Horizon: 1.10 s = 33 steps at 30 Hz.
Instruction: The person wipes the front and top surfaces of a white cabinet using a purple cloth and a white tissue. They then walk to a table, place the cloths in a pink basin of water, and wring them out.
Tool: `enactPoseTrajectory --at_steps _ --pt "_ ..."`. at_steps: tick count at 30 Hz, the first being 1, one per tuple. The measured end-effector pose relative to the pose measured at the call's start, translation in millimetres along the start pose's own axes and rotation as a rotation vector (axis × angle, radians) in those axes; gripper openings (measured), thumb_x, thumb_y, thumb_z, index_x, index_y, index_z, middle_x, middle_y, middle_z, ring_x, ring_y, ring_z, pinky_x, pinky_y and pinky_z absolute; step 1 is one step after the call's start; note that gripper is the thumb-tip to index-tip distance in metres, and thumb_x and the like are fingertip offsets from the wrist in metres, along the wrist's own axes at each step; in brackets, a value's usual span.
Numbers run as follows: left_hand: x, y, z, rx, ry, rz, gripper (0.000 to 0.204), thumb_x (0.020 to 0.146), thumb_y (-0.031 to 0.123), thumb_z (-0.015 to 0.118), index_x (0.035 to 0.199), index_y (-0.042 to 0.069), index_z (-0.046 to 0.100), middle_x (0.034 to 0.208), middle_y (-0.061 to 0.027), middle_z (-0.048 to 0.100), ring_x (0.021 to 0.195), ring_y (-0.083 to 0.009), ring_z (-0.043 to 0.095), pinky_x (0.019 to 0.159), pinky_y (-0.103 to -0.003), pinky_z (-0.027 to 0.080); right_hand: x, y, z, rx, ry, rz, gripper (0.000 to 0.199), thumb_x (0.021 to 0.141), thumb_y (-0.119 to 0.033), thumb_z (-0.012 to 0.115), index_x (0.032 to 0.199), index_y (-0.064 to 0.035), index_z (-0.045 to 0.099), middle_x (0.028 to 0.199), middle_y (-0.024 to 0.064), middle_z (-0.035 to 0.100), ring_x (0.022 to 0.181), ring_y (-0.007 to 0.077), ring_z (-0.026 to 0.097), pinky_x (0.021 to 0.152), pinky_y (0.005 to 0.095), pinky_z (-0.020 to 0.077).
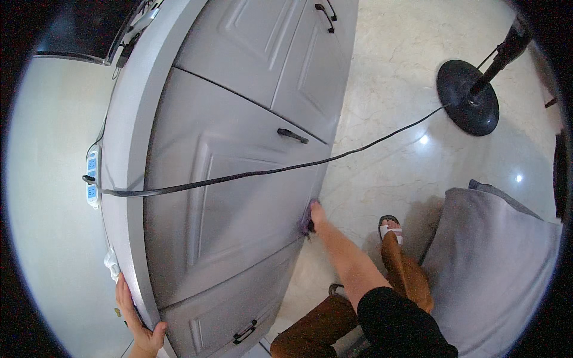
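Observation:
My right hand [317,215] reaches down to the bottom part of a light grey cabinet door [245,215]. It is closed on a dark purplish cloth [306,222], which is pressed against the door near its lower edge. Most of the cloth is hidden behind the fingers. At the lower left, my left hand [141,325] rests on the edge of the cabinet top [134,238], fingers stretched out and thumb apart, holding nothing. Just beyond its fingertips lies a white plug or adapter [111,264].
A black cord [250,174] hangs across the cabinet front, from a white power strip [92,179] toward a round black stand base [468,98] on the floor. Black handles [292,136] stick out from the doors. Grey fabric [495,256] covers something at the right.

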State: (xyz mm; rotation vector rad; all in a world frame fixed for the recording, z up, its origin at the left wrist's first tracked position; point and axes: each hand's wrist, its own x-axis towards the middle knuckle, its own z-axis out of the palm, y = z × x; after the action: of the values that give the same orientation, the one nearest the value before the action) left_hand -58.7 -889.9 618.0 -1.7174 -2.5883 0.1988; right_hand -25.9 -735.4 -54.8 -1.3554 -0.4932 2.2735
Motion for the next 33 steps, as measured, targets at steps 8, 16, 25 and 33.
enactPoseTrajectory --at_steps 8,16,25,33 --pt "-1 1 6 -0.050 0.003 -0.062 0.099 0.076 0.064 0.051 0.139 -0.002 0.015 0.144 -0.0219 0.016 0.133 -0.0336 0.017 0.106 -0.046 0.013 7 32 -10 -0.178 0.009 -0.219 0.044 0.097 -0.025 0.036 0.131 0.0012 0.038 0.127 0.0105 0.048 0.113 0.0223 0.046 0.099 0.0327 0.0328" --pt "-8 -1 8 -0.092 0.011 -0.116 0.101 0.075 0.065 0.051 0.140 -0.003 0.012 0.145 -0.0208 0.013 0.134 -0.0319 0.016 0.107 -0.044 0.013 9 23 0 -0.261 0.043 -0.161 0.043 0.097 -0.025 0.030 0.129 0.0023 0.039 0.131 0.0168 0.044 0.120 0.0292 0.041 0.101 0.0331 0.0308" --pt "0 2 1 0.006 0.019 -0.023 0.090 0.077 0.057 0.054 0.138 -0.001 0.024 0.141 -0.0261 0.023 0.131 -0.0388 0.022 0.105 -0.049 0.015 -26 52 1 0.030 -0.003 0.070 0.036 0.097 -0.023 0.032 0.124 -0.0008 0.042 0.124 0.0148 0.047 0.114 0.0262 0.044 0.097 0.0334 0.0323" --pt "5 3 3 -0.010 0.045 0.036 0.090 0.075 0.060 0.054 0.138 0.002 0.028 0.141 -0.0226 0.027 0.130 -0.0377 0.025 0.104 -0.049 0.020 -140 -21 67 -0.045 0.110 -0.122 0.047 0.096 -0.023 0.035 0.136 0.0012 0.029 0.141 0.0130 0.031 0.129 0.0234 0.028 0.106 0.0302 0.0194"
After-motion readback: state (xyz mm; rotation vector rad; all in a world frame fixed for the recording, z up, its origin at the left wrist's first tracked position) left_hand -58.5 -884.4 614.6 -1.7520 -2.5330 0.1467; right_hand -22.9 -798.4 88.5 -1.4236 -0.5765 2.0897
